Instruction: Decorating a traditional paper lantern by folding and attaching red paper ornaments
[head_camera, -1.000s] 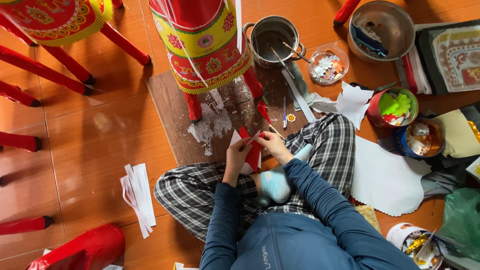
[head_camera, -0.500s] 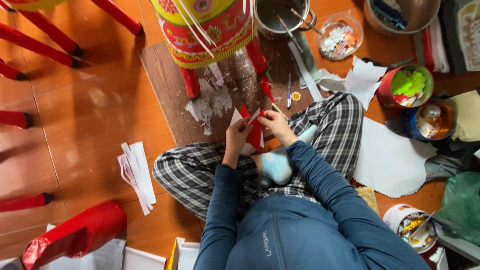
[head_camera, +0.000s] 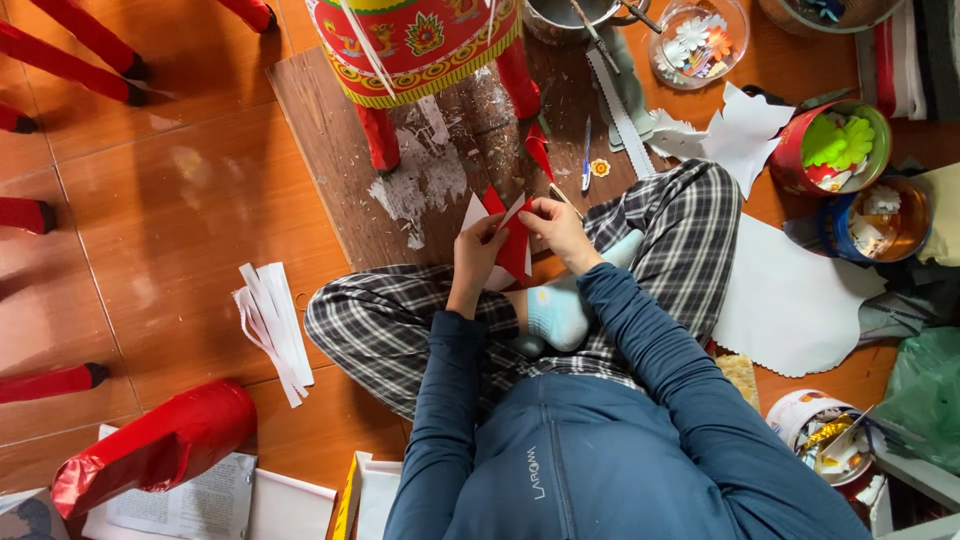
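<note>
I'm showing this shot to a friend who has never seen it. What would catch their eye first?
Probably the red paper at centre, held by both the left hand and right hand above crossed legs in plaid trousers. Next, the ornate red and yellow drum at top, standing on a paint-smeared wooden board. Lower left lies a shiny red roll.
</note>
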